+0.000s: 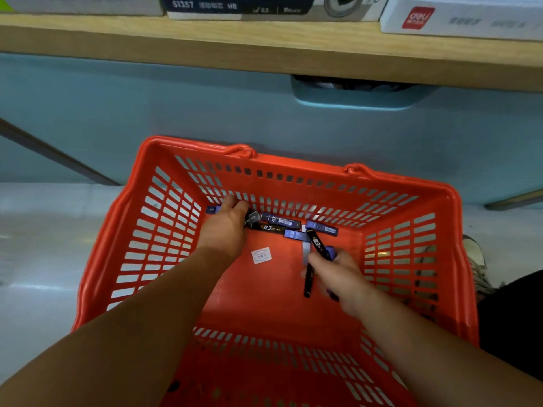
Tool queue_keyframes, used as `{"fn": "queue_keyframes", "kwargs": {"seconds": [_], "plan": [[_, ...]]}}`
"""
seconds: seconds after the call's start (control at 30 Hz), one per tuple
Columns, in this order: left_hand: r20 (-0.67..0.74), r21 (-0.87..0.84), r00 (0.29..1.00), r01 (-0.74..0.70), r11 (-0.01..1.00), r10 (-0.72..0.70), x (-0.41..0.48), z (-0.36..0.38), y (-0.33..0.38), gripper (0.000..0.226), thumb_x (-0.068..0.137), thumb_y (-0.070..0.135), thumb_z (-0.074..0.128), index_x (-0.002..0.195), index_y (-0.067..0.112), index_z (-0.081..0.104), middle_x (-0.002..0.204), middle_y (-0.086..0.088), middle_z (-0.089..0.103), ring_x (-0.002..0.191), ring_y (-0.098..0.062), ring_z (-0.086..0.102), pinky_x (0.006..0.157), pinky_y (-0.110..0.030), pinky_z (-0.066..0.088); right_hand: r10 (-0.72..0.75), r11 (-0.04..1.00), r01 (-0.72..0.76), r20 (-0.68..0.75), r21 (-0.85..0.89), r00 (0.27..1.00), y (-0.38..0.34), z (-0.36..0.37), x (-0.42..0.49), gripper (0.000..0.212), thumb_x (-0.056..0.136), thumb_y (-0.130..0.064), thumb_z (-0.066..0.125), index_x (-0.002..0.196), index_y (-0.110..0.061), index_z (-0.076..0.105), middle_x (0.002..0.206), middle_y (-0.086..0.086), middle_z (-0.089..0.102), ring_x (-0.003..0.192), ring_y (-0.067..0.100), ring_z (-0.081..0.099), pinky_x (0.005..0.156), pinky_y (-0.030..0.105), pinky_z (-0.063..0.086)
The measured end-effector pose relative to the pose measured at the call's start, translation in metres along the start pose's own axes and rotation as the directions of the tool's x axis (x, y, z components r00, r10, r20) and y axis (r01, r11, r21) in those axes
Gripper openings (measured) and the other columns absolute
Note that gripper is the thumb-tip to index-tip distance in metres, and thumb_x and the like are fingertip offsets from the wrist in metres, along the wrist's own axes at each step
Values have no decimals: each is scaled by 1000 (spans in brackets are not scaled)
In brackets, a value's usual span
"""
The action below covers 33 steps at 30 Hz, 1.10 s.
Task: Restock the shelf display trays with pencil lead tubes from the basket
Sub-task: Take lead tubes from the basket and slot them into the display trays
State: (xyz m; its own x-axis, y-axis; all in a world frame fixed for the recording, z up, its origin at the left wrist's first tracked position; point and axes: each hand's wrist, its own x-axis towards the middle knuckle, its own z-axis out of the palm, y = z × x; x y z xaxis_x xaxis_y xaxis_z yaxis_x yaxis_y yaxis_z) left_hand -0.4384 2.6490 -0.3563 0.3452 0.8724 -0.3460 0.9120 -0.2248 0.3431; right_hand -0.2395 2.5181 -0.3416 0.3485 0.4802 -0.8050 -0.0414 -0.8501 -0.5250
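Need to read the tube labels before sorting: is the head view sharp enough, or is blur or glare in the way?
Head view: the right hand and the pencil lead tubes in its grip are motion-blurred; loose tubes at the far wall of the basket read fairly sharp; shelf boxes are soft; no glare inside the basket.

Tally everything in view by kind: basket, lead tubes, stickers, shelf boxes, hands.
basket: 1
lead tubes: at least 7, as the hands hide some
sticker: 1
shelf boxes: 3
hands: 2 (left hand, right hand)
Total: at least 14
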Motion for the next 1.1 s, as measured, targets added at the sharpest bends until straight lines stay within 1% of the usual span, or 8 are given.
{"fn": "queue_keyframes", "kwargs": {"seconds": [0.17, 0.33, 0.43, 0.53, 0.7, 0.83, 0.97, 1.1], "plan": [[55, 108, 998, -31, 994, 25, -1, 15, -11, 39, 101, 5, 52, 139, 17, 55, 145, -8, 41, 101, -37, 68, 85, -48, 59, 95, 991, -109, 164, 79, 982, -18, -5, 10, 23, 91, -31, 70, 76, -14, 72, 66, 4, 66, 52, 16, 53, 60, 34, 41], [63, 96, 997, 40, 995, -46, 9, 18, -10, 28, 100, 12, 60, 127, 16, 60, 135, -8, 44, 96, -34, 69, 85, -47, 59, 103, 993, -111, 216, 29, 971, -17, -11, 11, 4, 92, -14, 72, 92, -10, 71, 74, 4, 68, 58, 17, 61, 57, 32, 49], [112, 46, 987, 112, 993, -117, 7, 19, -11, 31, 100, 26, 65, 127, 13, 59, 132, -11, 52, 102, -32, 67, 89, -43, 56, 158, 979, -185, 261, 81, 952, -12, -12, 5, 19, 94, -2, 69, 110, -13, 67, 95, 10, 69, 62, 20, 70, 63, 39, 63], [210, -23, 957, 210, 977, -201, 1, 20, -8, 26, 103, 28, 59, 123, 12, 58, 114, -10, 67, 95, -27, 67, 77, -34, 50, 115, 990, -129, 211, 51, 971, -14, -9, 5, 22, 95, -2, 68, 113, -15, 65, 105, 15, 69, 61, 22, 68, 61, 40, 62], [261, -114, 924, 317, 942, -279, -20, 18, 0, 31, 102, 24, 58, 127, 8, 51, 112, -12, 64, 102, -28, 65, 76, -31, 48, -68, 993, 74, 62, -88, 996, -31, -1, 5, 17, 92, -7, 73, 98, -15, 60, 65, 10, 61, 36, 15, 51, 39, 24, 43], [330, -383, 885, 443, 810, -328, -34, 10, 5, 37, 100, 25, 62, 132, 10, 52, 107, -5, 60, 92, -19, 62, 64, -26, 50, -145, 968, 155, 65, -199, 987, -42, 7, 0, 23, 86, -10, 81, 99, -9, 62, 60, 7, 56, 29, 11, 45, 38, 23, 38], [365, -643, 909, 402, 651, -201, -46, -16, 24, 18, 100, 25, 66, 113, 14, 61, 81, -2, 64, 66, -13, 60, 46, -19, 45, -89, 985, 122, 248, -120, 965, -65, 9, -23, 17, 87, -8, 80, 96, -4, 67, 58, 7, 58, 44, 19, 52, 46, 30, 47], [409, -788, 911, 383, 481, -56, -67, -55, 49, 16, 96, 25, 75, 104, 12, 69, 68, -5, 69, 59, -17, 64, 53, -27, 53, -82, 994, 105, 398, -35, 914, -96, -1, -61, 6, 99, -2, 61, 97, -7, 63, 67, 10, 60, 53, 22, 57, 53, 34, 52]]}}
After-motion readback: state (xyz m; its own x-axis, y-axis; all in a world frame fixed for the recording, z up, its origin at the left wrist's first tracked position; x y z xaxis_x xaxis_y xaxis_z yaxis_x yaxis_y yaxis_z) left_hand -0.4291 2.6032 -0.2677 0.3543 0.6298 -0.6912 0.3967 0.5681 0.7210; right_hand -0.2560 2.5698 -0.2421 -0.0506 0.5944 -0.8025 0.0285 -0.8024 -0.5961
